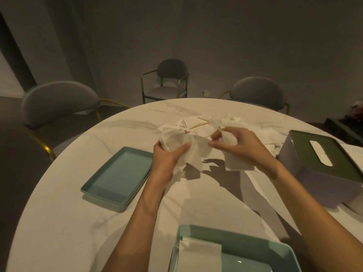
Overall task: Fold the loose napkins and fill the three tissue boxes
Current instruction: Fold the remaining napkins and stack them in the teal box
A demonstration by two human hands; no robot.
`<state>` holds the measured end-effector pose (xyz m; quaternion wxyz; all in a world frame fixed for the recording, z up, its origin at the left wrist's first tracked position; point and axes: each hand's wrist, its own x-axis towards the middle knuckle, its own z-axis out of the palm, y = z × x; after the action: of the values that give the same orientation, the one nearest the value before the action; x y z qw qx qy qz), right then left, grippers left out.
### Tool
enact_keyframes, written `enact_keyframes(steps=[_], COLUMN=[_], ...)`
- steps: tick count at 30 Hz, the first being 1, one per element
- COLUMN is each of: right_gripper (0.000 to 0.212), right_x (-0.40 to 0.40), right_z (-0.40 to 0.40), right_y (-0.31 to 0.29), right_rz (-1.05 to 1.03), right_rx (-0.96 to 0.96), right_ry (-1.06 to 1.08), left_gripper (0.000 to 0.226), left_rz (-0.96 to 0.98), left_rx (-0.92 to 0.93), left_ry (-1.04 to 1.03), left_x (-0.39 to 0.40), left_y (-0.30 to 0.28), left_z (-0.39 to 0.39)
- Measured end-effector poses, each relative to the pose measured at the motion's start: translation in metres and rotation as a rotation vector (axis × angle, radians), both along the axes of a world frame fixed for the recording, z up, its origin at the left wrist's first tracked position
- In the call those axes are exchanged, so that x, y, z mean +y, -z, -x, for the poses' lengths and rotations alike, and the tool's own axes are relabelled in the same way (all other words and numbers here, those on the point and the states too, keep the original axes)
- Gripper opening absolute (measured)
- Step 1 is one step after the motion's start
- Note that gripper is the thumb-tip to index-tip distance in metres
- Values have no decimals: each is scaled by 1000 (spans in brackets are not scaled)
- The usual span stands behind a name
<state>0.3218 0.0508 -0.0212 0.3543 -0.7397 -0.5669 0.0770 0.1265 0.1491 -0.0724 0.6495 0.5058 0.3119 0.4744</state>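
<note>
Above the middle of the round marble table [78, 222] I hold a crumpled white napkin [196, 152] between both hands. My left hand [169, 156] grips its left side, thumb on top. My right hand [239, 144] pinches its right part, and a flap hangs below that hand. Behind my hands lies a pile of loose napkins [198, 124]. A closed tissue box [322, 167] with a dark slotted lid stands at the right. A teal box base [255, 250] at the front edge holds a folded napkin [200, 252]. An empty teal tray [119, 175] sits at the left.
Three grey chairs with gold legs stand beyond the table: one at the left [59, 103], one in the middle back [169, 79], one at the right [257, 91]. More loose napkins [271, 146] lie between my right hand and the closed box.
</note>
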Motion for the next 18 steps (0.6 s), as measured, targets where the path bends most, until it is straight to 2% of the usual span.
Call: enact_keyframes(steps=[3, 6, 9, 12, 13, 15, 18], right_gripper=[38, 41, 39, 32, 28, 30, 57], right_x=[1, -1, 0, -6, -9, -15, -17], right_z=[14, 25, 24, 24, 23, 23, 27], right_y=[-10, -11, -8, -18, -24, -34, -38], right_rz=[-214, -142, -24, 108, 155, 215, 225], right_rx=[-39, -145, -205, -225, -205, -103, 202], right_ry=[-37, -136, -95, -91, -113, -152, -187], left_gripper=[39, 36, 46, 33, 35, 41, 33], left_rz=[-245, -335, -194, -30, 37, 146, 246], left_rx=[115, 157, 112, -33, -61, -95, -143], left_ry=[-13, 50, 114, 195, 192, 198, 274], left_x=[-2, -5, -2, -2, -1, -1, -8], left_y=[-2, -2, -2, 0, 2, 2, -5], left_z=[-1, -6, -6, -4, -5, -7, -10])
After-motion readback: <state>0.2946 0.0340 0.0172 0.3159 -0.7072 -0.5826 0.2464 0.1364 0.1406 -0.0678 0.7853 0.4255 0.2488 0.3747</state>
